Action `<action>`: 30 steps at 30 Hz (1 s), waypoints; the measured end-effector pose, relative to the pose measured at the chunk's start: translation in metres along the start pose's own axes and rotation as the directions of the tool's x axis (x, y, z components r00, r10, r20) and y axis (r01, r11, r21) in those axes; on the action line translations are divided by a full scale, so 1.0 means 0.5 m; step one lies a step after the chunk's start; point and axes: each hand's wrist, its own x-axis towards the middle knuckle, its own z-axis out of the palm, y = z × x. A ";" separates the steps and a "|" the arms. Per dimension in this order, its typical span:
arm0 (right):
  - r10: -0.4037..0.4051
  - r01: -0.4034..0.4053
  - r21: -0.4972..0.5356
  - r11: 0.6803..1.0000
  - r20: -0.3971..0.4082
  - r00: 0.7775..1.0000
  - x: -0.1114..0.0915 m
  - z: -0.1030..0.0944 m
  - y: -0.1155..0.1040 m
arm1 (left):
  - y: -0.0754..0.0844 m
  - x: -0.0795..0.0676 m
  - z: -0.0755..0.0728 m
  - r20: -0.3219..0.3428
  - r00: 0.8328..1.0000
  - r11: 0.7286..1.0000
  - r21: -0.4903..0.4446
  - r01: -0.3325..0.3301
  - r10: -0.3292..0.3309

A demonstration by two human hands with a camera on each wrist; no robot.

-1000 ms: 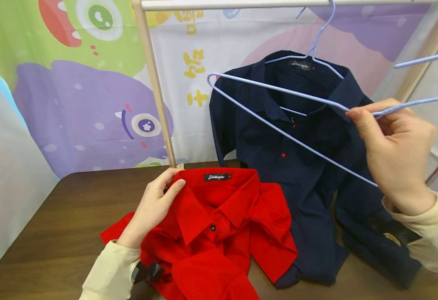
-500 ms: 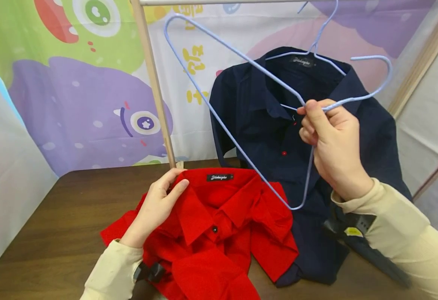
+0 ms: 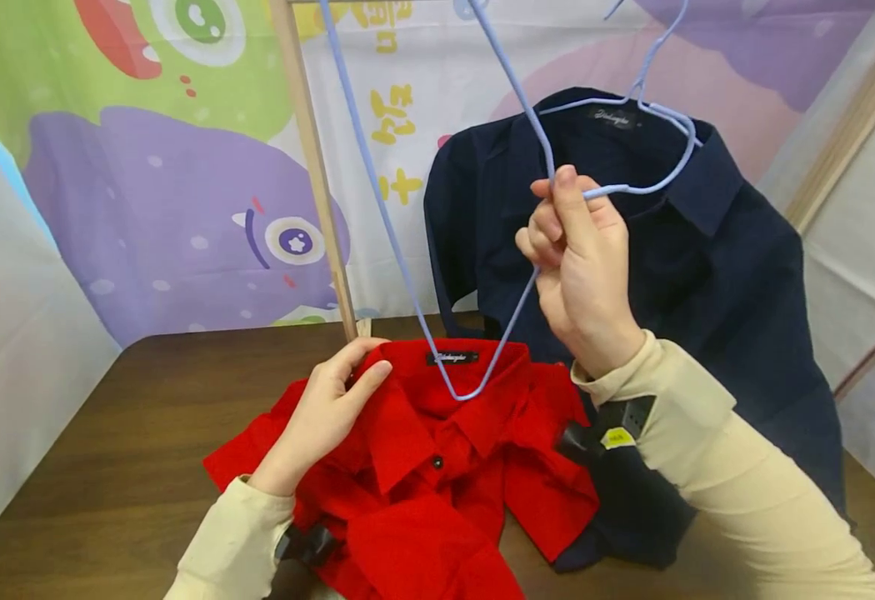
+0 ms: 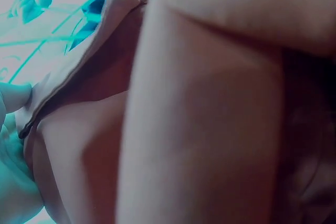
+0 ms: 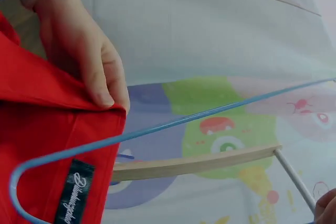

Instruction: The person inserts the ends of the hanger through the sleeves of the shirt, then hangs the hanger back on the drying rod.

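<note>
A red short-sleeved shirt (image 3: pixel 426 542) lies on the table, its collar raised toward the back. My left hand (image 3: pixel 317 425) pinches the collar's left side between thumb and fingers. In my right hand (image 3: pixel 587 267) is a light blue clothes hanger (image 3: pixel 369 158), gripped at the neck just below its hook. The hanger is tilted, one rounded end pointing down in front of the collar opening. From the right wrist view, that end of the hanger overlaps the collar label (image 5: pixel 75 191). Shirt fabric (image 4: pixel 199 103) fills most of the left wrist view, strongly discoloured.
Behind, a navy shirt (image 3: pixel 737 333) hangs on another blue hanger (image 3: pixel 651 58) from a rack with wooden posts (image 3: pixel 315 167). A cartoon-printed cloth (image 3: pixel 182 225) covers the back. Brown table surface (image 3: pixel 107 467) shows at the left.
My right hand has moved left and turned the hanger, bringing its lower end down from the right to the red collar. My left hand keeps its hold on the collar, almost unmoved.
</note>
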 end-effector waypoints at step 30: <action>-0.064 0.196 -0.498 0.845 0.270 0.961 -0.065 -0.017 0.082 | 0.067 -0.018 -0.074 -0.392 0.888 0.935 -0.151 -0.322 0.242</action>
